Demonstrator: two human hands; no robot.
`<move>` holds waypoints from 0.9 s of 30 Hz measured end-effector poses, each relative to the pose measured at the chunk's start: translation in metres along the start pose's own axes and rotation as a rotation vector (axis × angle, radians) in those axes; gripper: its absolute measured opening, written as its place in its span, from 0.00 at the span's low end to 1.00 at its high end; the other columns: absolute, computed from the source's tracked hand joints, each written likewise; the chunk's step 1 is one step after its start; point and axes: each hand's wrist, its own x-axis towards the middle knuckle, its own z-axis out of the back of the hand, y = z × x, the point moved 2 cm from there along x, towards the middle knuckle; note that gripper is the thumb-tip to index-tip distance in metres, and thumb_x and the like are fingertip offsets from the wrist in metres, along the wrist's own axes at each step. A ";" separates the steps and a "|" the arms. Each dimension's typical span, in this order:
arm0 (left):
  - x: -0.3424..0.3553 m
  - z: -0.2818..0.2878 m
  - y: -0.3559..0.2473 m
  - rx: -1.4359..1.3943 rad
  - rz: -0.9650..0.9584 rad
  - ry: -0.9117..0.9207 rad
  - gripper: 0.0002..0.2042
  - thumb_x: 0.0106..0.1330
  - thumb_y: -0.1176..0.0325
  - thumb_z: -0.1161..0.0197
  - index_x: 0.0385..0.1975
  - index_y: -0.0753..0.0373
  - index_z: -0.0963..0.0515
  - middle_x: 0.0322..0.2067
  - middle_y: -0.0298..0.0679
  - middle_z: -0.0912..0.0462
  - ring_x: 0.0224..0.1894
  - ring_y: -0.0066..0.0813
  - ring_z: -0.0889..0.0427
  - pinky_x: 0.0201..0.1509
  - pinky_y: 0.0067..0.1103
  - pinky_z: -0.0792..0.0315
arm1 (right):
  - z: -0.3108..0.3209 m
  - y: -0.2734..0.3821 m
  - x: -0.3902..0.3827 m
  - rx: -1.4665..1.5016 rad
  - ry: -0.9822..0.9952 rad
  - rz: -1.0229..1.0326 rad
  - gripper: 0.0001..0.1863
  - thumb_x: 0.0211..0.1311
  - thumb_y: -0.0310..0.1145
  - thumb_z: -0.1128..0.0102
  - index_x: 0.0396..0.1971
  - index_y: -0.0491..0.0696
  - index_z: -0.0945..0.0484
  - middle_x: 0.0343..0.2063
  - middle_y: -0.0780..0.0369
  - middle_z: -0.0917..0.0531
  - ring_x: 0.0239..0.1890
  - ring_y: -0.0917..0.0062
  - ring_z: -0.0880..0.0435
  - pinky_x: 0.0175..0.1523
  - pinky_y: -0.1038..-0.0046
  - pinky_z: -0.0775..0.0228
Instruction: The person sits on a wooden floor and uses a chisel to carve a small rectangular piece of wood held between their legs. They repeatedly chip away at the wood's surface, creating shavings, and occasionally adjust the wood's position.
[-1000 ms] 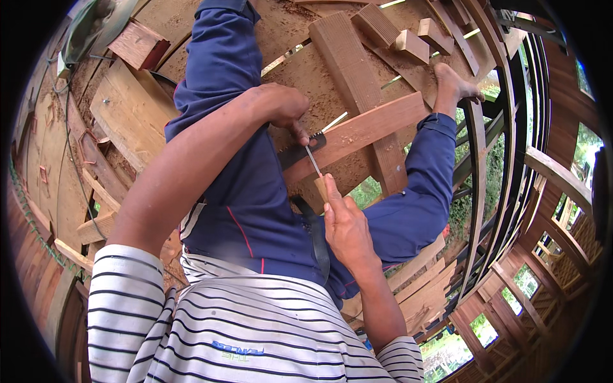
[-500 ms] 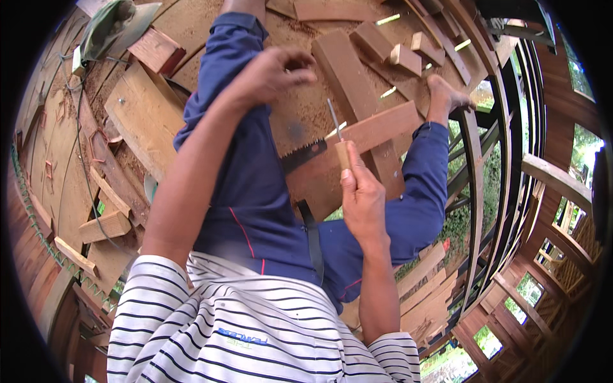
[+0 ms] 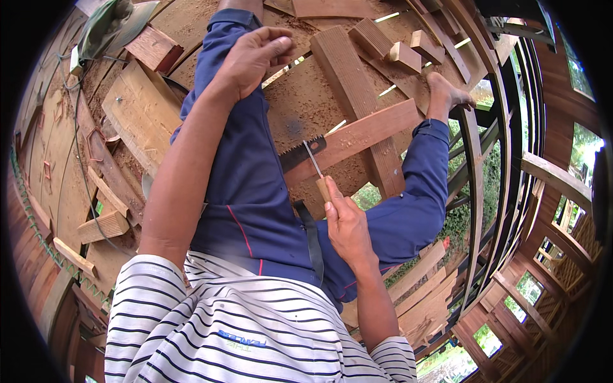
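Note:
In my right hand (image 3: 348, 220) is a slim file (image 3: 313, 161), gripped by its pale wooden handle. Its thin metal shaft points up and left, overlapping a dark saw blade (image 3: 301, 153); whether they touch I cannot tell. The blade's teeth face away from me, and its left part disappears behind my left thigh. Beside it, a reddish plank (image 3: 367, 135) lies slantwise across a thicker beam (image 3: 348, 80). My left hand (image 3: 252, 60) is raised over my left shin, fingers loosely curled in with the thumb against them; nothing shows in it.
Short wood blocks (image 3: 405, 57) lie beyond the beam near my right foot (image 3: 447, 92). At left are a broad board (image 3: 140, 115), a cable (image 3: 78, 127) and offcuts (image 3: 105, 226). Sawdust covers the floorboards, which have gaps. Dark metal bars (image 3: 476, 147) edge the right side.
My right hand has moved left and toward me, bringing the file's shaft over the saw blade. My left hand has risen up and left, its fingers curling in.

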 end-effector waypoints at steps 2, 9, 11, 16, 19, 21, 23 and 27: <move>-0.001 -0.008 0.002 0.380 -0.063 0.175 0.22 0.74 0.59 0.36 0.58 0.70 0.24 0.52 0.46 0.17 0.54 0.36 0.17 0.61 0.31 0.22 | 0.001 -0.002 0.000 -0.037 0.005 0.004 0.29 0.73 0.29 0.44 0.73 0.53 0.32 0.30 0.48 0.22 0.33 0.51 0.19 0.42 0.55 0.25; -0.024 -0.063 0.025 1.486 0.335 0.913 0.42 0.57 0.31 0.30 0.56 0.68 0.21 0.52 0.53 0.15 0.58 0.51 0.17 0.60 0.36 0.23 | 0.003 0.014 0.001 -0.218 0.108 -0.121 0.34 0.73 0.32 0.43 0.77 0.61 0.39 0.31 0.47 0.23 0.31 0.45 0.18 0.38 0.48 0.25; -0.019 -0.065 0.034 1.573 0.397 0.994 0.41 0.57 0.30 0.32 0.55 0.66 0.19 0.50 0.52 0.14 0.57 0.51 0.16 0.58 0.37 0.22 | 0.002 0.015 0.001 -0.215 0.128 -0.123 0.34 0.74 0.32 0.44 0.77 0.61 0.41 0.31 0.46 0.23 0.31 0.45 0.18 0.38 0.47 0.25; -0.017 -0.060 0.052 1.629 0.313 1.004 0.39 0.54 0.30 0.30 0.48 0.66 0.16 0.46 0.50 0.12 0.53 0.49 0.14 0.53 0.39 0.19 | -0.001 0.023 0.005 -0.217 0.172 -0.208 0.33 0.74 0.31 0.45 0.76 0.59 0.40 0.32 0.45 0.21 0.32 0.43 0.18 0.40 0.47 0.25; 0.004 -0.043 0.063 1.718 0.208 1.023 0.36 0.56 0.34 0.30 0.46 0.66 0.16 0.45 0.50 0.12 0.52 0.49 0.13 0.52 0.39 0.19 | -0.007 0.034 0.037 -0.292 0.229 -0.235 0.32 0.75 0.32 0.46 0.76 0.61 0.39 0.33 0.43 0.19 0.32 0.40 0.17 0.41 0.45 0.24; 0.014 -0.037 0.052 1.753 0.133 0.944 0.32 0.60 0.38 0.30 0.46 0.66 0.16 0.44 0.51 0.12 0.51 0.49 0.13 0.52 0.40 0.19 | -0.005 0.035 0.058 -0.294 0.195 -0.190 0.30 0.75 0.33 0.47 0.75 0.59 0.36 0.34 0.42 0.19 0.33 0.40 0.17 0.42 0.45 0.24; 0.014 -0.047 0.031 1.733 0.158 0.751 0.30 0.62 0.41 0.30 0.46 0.66 0.16 0.44 0.52 0.12 0.51 0.50 0.13 0.52 0.39 0.19 | -0.005 0.026 0.074 -0.242 0.113 -0.082 0.28 0.76 0.34 0.47 0.73 0.56 0.34 0.35 0.42 0.18 0.35 0.41 0.16 0.44 0.46 0.24; 0.000 -0.035 0.002 0.966 -0.120 0.267 0.22 0.70 0.51 0.32 0.45 0.69 0.17 0.39 0.45 0.11 0.46 0.35 0.13 0.51 0.30 0.20 | 0.022 0.029 0.066 0.034 -0.130 0.083 0.27 0.75 0.32 0.47 0.72 0.49 0.32 0.36 0.43 0.18 0.38 0.46 0.17 0.46 0.51 0.25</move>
